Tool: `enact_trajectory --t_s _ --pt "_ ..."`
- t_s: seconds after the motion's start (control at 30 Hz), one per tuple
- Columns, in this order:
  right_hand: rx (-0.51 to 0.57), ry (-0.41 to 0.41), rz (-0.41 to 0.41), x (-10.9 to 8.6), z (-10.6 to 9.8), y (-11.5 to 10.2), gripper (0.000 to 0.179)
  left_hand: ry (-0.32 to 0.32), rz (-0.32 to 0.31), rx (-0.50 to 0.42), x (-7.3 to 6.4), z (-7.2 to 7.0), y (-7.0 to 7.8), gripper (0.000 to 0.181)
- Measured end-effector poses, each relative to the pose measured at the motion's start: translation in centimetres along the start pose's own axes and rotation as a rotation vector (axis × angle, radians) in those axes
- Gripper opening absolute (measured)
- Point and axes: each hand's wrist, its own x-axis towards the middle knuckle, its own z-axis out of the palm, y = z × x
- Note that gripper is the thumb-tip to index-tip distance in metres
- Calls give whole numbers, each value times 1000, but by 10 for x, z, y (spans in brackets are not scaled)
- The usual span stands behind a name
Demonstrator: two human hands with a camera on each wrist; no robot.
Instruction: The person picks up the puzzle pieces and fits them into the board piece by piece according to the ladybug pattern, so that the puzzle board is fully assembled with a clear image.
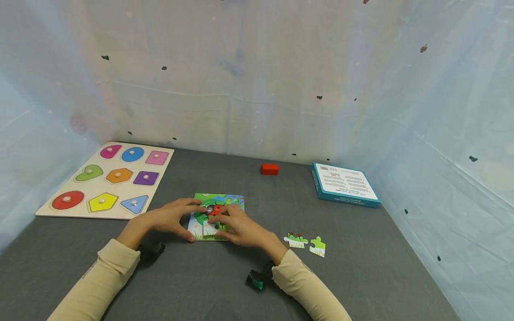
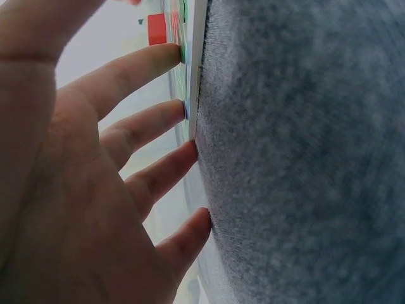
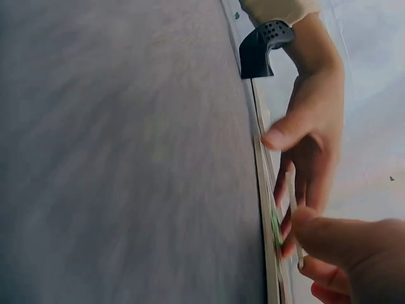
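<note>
A small picture puzzle (image 1: 196,228) with a red ladybird on green lies on the grey table. Over its lower part, my right hand (image 1: 242,226) pinches a puzzle piece (image 1: 209,228) between thumb and fingers. That piece shows edge-on, tilted up from the board, in the right wrist view. My left hand (image 1: 170,217) rests at the puzzle's left side, fingers spread and fairly straight. In the left wrist view, fingertips (image 2: 174,111) touch the puzzle's edge. My hands cover part of the picture. Two loose puzzle pieces, one wide (image 1: 296,241) and one corner-shaped (image 1: 318,246), lie right of my right hand.
A wooden shape board (image 1: 94,185) with colourful knobbed shapes lies at the left. Behind the puzzle sits a red block (image 1: 269,169). A flat teal box (image 1: 349,199) with a white label is at the back right. Pale sheeting (image 1: 257,89) encloses the back and sides.
</note>
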Motion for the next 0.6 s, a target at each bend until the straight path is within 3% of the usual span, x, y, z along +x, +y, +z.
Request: enact_trajectory --t_s 0.33,0.6 --pt "-5 -29 33 18 14 -1 33 58 57 47 1 0 0 58" --pt "-4 -23 54 21 18 -2 36 90 55 83 3 3 -1 55"
